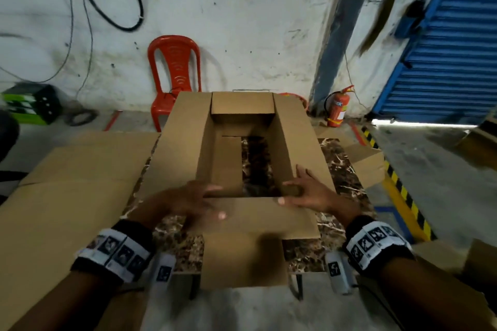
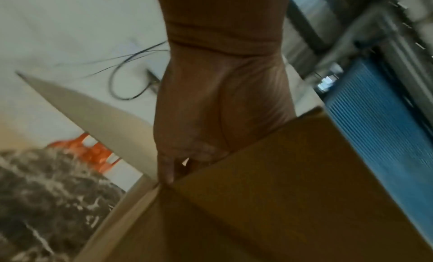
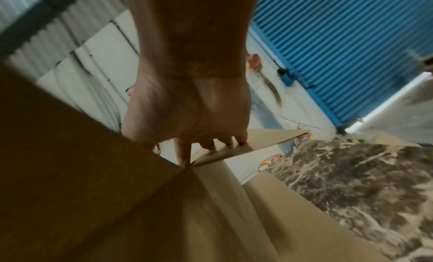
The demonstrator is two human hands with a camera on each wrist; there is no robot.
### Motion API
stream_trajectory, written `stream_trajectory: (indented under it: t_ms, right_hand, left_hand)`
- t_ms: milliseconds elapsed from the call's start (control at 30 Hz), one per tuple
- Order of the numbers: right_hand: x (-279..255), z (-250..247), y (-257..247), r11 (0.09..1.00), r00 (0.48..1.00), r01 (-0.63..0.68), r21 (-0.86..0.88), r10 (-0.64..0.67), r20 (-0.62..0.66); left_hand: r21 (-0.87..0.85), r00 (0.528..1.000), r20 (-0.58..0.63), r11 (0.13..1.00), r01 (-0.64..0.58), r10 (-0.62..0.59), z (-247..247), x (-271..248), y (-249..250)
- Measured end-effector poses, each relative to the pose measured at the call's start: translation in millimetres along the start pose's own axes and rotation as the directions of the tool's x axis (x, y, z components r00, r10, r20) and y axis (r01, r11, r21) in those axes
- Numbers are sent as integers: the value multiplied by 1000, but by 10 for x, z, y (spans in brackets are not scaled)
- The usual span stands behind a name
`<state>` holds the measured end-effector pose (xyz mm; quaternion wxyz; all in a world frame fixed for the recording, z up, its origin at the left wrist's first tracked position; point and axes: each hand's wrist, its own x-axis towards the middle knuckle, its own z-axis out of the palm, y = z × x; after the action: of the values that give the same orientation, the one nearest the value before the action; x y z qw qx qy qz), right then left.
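One cardboard box [image 1: 204, 158] sits on the marbled worktop [image 1: 341, 169], mouth up, long axis running straight away from the person. All four top flaps are splayed out. Two hands are on the near rim: the left hand [image 1: 188, 200], blurred, hooks the near-left corner and the right hand [image 1: 306, 191] clamps the near-right. One red chair [image 1: 174, 72] stands behind.

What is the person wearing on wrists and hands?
The left hand and right hand are bare: no gloves, no sleeves. The left wristband and right wristband are black, each with a white strip of black square markers. Under each hangs a pale pod bearing one marker: left pod, right pod.
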<state>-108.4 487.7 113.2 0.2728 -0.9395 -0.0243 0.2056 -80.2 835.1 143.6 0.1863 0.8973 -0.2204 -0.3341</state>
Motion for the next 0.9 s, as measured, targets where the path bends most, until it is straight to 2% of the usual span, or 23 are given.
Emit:
stream_trajectory:
  t_ms: [33,100,133,200,267,333,467,567,633,700,800,900]
  right_hand:
    - [12,51,10,996,1000,7,-85,-8,-10]
    - [10,187,7,975,996,12,-224,-31,-83]
    - [11,258,14,962,989,7,-271,-48,-143]
    - [5,386,32,946,966,4,-324,-87,-244]
    - [5,440,70,942,959,9,-336,-103,-264]
    - [2,416,73,944,971,13,-330,-90,-220]
    - [-31,261,69,955,990,27,-296,-67,-126]
    - [-32,-4,88,978,986,78,-196,-104,-129]
    - [-12,-239,95,984,985,106,-142,-123,-117]
    - [19,-484,68,990,991,102,-102,-110,-73]
    - [197,-864,-28,992,993,104,-74,-108,-51]
    - [426,-1230,-248,986,991,92,-142,-104,-83]
  left_hand:
    - [180,997,-62,982,61,-50,198,44,32]
    - [395,955,-293,904,165,-46,621,122,104]
    - [429,915,-401,874,228,-41,788,159,119]
    - [432,880,-466,845,316,-91,919,174,160]
    - [469,874,-481,824,318,-63,937,191,176]
    - [465,886,-460,832,301,-63,919,202,172]
    - [325,883,-467,920,220,-46,765,153,191]
    - [176,949,-303,974,142,-84,476,49,224]
    - [-6,973,-224,998,62,-62,176,-8,208]
    - [-31,981,-190,999,34,-39,-187,-54,280]
    - [56,963,-270,998,-9,23,-790,74,398]
    - [142,924,-376,990,-23,75,-1311,334,495]
